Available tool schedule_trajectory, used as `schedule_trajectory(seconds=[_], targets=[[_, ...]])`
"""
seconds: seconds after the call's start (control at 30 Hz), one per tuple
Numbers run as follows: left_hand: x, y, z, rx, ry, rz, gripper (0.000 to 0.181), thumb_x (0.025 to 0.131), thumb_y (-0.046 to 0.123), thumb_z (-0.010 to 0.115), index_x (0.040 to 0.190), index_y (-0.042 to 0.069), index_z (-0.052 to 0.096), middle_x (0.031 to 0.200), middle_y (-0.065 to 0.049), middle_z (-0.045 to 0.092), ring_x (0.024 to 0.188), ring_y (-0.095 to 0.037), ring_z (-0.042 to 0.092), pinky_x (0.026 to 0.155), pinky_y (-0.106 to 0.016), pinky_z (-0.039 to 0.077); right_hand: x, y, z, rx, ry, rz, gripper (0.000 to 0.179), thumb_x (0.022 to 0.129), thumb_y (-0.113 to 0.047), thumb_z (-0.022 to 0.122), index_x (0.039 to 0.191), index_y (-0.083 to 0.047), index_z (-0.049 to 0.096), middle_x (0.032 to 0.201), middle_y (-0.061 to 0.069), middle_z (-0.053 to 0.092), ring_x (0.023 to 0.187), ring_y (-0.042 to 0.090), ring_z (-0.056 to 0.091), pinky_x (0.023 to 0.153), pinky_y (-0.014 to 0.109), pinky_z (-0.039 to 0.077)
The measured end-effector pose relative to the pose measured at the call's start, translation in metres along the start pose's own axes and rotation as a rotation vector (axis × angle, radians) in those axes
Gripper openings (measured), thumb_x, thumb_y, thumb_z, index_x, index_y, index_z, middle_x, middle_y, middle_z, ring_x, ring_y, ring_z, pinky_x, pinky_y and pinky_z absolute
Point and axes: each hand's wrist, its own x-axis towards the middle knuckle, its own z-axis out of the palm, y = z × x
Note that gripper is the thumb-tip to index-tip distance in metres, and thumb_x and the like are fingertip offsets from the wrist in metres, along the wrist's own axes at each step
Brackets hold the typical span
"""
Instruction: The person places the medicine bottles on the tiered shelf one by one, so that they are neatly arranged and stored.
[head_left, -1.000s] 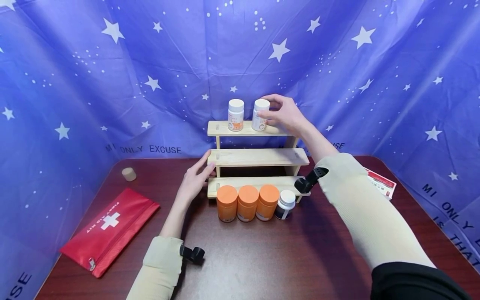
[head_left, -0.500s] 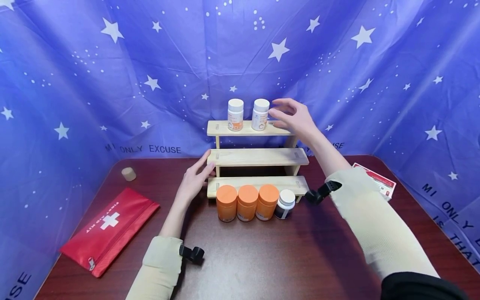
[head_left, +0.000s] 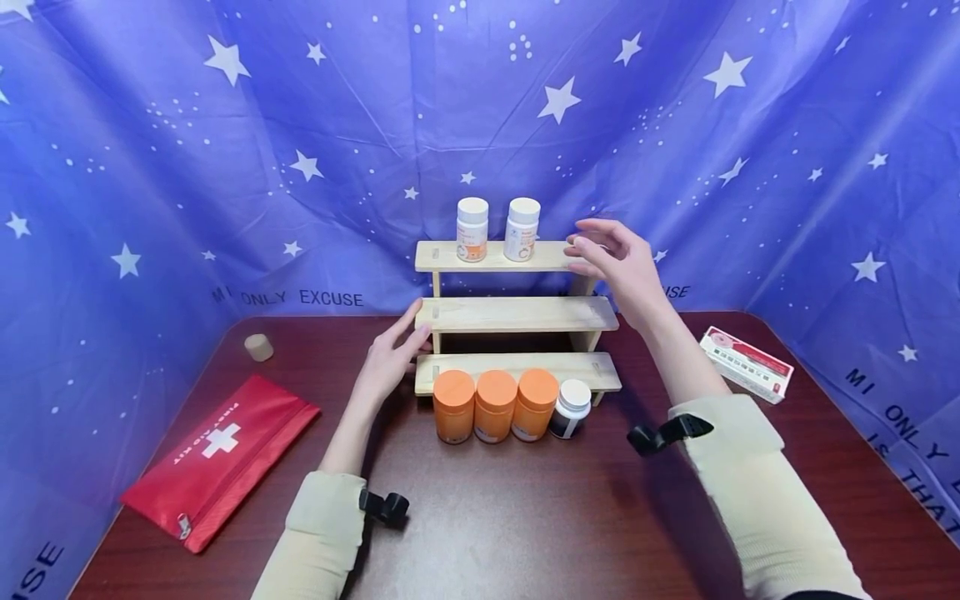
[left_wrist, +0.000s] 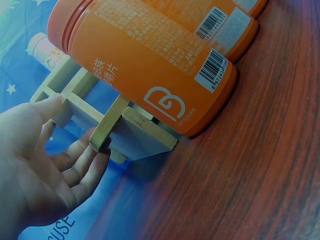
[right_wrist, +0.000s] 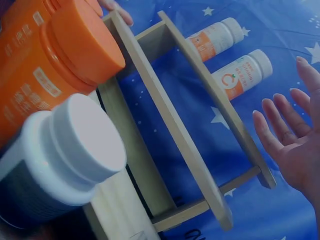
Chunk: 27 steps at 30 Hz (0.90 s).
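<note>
Your left hand (head_left: 390, 357) rests open-fingered against the wooden tiered shelf (head_left: 516, 313), steadying it, while your right hand (head_left: 618, 265) hovers empty, fingers relaxed, beside two white pill bottles (head_left: 497, 229) on the top tier.

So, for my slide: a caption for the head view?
Left hand steadies rack; open right hand beside two bottles.

Stepped rack (head_left: 517, 315) at table (head_left: 525, 517) back-centre, two bottles (head_left: 497, 228) on its top step. Four bottles (head_left: 510, 406) in a row before its bottom step. Pouch (head_left: 217, 460) front-left, box (head_left: 746, 363) right, small cylinder (head_left: 258, 347) back-left.
</note>
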Motion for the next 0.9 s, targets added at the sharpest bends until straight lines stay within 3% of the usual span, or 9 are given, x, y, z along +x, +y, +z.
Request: schedule_trajectory(seconds=[0.23,0.57,0.9], targets=[[0.000,-0.001,0.000,-0.001,0.001,-0.003,0.053,0.101,0.057,0.056,0.150,0.059,0.036,0.112,-0.017,0.077,0.108,-0.026,0.074,0.087,-0.041,0.063,-0.030,0.007,-0.007,0.041,-0.029,-0.019,0.043,0.099,-0.013,0.070,0.136,0.004,0.058,0.116,0.014,0.072,0.106,0.025,0.075,0.091,0.034,0.062],[0.001,0.000,0.000,-0.001,0.002,-0.001,0.054,0.101,0.057,0.057,0.151,0.058,0.036,0.112,-0.017,0.077,0.108,-0.027,0.074,0.088,-0.043,0.062,-0.068,0.026,-0.021,0.071,-0.068,-0.005,0.041,0.101,-0.006,0.064,0.137,0.010,0.053,0.115,0.009,0.072,0.107,0.019,0.074,0.092,0.035,0.062],[0.001,0.000,0.000,0.007,0.001,0.003,0.055,0.101,0.058,0.057,0.152,0.056,0.037,0.113,-0.019,0.076,0.108,-0.028,0.074,0.090,-0.045,0.062,-0.101,0.045,-0.024,-0.025,-0.148,0.007,0.039,0.101,-0.002,0.062,0.137,0.010,0.053,0.116,0.011,0.072,0.106,0.017,0.074,0.092,0.035,0.062]])
